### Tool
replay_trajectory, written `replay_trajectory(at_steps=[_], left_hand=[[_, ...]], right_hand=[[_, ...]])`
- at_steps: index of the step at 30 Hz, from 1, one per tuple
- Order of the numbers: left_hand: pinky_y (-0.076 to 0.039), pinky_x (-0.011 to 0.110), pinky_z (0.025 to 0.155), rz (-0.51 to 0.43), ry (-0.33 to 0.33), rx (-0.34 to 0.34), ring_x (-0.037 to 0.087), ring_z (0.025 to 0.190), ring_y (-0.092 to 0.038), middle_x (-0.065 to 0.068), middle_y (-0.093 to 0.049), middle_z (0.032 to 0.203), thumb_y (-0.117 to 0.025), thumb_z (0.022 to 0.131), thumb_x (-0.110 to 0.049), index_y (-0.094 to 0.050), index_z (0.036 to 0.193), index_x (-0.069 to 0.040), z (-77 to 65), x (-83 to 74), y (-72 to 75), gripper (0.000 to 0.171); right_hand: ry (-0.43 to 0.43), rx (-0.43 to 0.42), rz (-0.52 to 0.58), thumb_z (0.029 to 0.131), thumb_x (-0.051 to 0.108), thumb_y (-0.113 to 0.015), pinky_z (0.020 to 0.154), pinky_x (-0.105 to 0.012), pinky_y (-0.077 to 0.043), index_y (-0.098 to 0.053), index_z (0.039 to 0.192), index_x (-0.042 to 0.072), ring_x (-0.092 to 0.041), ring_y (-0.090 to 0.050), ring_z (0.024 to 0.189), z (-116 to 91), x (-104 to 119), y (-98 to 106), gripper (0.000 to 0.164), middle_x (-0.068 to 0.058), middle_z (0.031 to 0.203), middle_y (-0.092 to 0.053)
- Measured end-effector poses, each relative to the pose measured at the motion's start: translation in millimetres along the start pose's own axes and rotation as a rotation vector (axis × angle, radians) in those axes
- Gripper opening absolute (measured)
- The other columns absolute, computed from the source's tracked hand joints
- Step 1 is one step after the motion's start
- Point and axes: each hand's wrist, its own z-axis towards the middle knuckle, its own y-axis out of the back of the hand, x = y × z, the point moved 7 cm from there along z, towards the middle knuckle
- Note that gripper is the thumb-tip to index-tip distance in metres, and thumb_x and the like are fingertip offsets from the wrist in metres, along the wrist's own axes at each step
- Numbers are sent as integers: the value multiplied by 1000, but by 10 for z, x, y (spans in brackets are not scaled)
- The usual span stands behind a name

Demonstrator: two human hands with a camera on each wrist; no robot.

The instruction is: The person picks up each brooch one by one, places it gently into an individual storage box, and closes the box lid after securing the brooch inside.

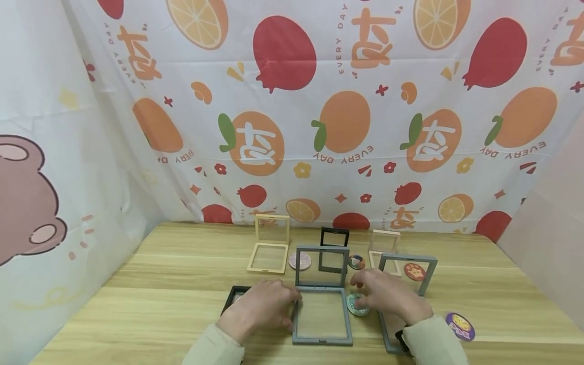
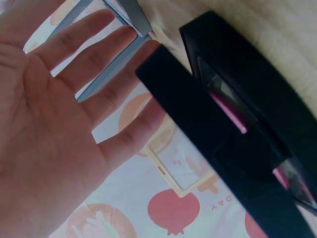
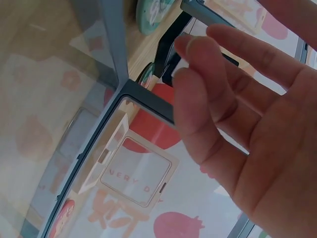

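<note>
My left hand [image 1: 264, 306] reaches to the left edge of an unfolded grey-blue display frame [image 1: 322, 340] with clear film. Its fingers look straight in the left wrist view and hold nothing; whether they touch the edge is unclear. Left of that hand, a partly hidden black frame [image 1: 228, 300] lies on the table; pink shows inside this black frame [image 2: 198, 134] from the left wrist. Over a round teal badge [image 1: 352, 306] hovers my right hand [image 1: 388, 294], fingers loosely bent around nothing. Beneath the right forearm stands a second grey-blue frame [image 1: 430, 276], unfolded and partly covered.
Behind are a cream frame [image 1: 287, 230], a small black frame [image 1: 335, 230] and a smaller cream frame [image 1: 386, 232], all unfolded. Round badges lie among them: pale purple [image 1: 299, 261], dark multicoloured [image 1: 357, 261], red [image 1: 414, 271]. A purple badge [image 1: 461, 326] lies right on the wooden table [image 1: 150, 294].
</note>
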Motion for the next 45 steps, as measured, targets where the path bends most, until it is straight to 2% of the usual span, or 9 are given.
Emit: replay_trajectory(at_steps=[6,10,13,21,28,31,35,41,45], left_hand=[[-55,37,86,-3,8,21,18,99,-69,-1,-73,116,-94,64,-38,-78,106,-15,-12,17,-22,50],[-56,34,85,12,10,29,18,100,-69,3,-72,120,-93,63,-46,-78,101,-16,-10,-1,-40,50],[-56,31,81,23,3,21,15,94,-69,1,-72,118,-92,62,-50,-77,95,-17,-13,-34,-42,49],[-55,31,74,45,2,0,10,82,-64,-3,-72,113,-92,59,-54,-76,91,-19,-18,-45,-16,50],[-56,31,77,13,17,14,12,86,-67,4,-73,117,-93,59,-50,-76,92,-18,-13,-35,-34,50],[-55,30,72,-22,45,35,9,76,-63,-1,-73,96,-94,59,-48,-72,94,-14,-15,-26,-51,53],[-52,31,64,-60,83,59,8,64,-54,-6,-56,70,-96,60,-45,-66,100,-9,-26,-20,-65,62],[-54,33,66,-55,100,64,11,67,-59,-4,-59,72,-96,60,-46,-66,103,-9,-20,-24,-64,64],[-54,33,66,-51,94,63,11,67,-59,-4,-60,73,-96,59,-45,-65,98,-11,-24,-24,-48,60]], right_hand=[[-36,1,-41,80,15,-86,86,-56,-51,-71,112,6,-30,-63,102,-12,6,-21,36,-6,110,-68],[-52,9,-72,79,13,-86,91,-57,-50,-72,112,5,-32,-63,106,-9,-3,-53,38,-7,112,-69],[-71,16,-101,77,12,-87,93,-57,-48,-72,111,4,-32,-63,107,-6,-21,-81,38,-8,113,-69],[-97,2,-176,71,10,-91,90,-53,-51,-71,107,3,-28,-63,99,6,-30,-95,42,-9,109,-66],[-116,16,-178,70,11,-91,90,-53,-51,-70,109,2,-31,-62,100,5,-30,-134,45,-13,116,-64],[-130,36,-187,70,13,-91,90,-54,-52,-69,112,1,-34,-62,100,7,-35,-169,50,-15,120,-61],[-122,37,-222,69,17,-92,85,-52,-53,-69,111,-1,-33,-63,93,13,-28,-197,51,-16,117,-61],[-123,25,-243,70,14,-92,79,-48,-54,-69,107,0,-26,-59,82,16,-21,-196,46,-11,107,-61],[-113,26,-262,71,13,-91,74,-47,-53,-69,102,0,-23,-56,77,15,-2,-200,39,-10,103,-60]])
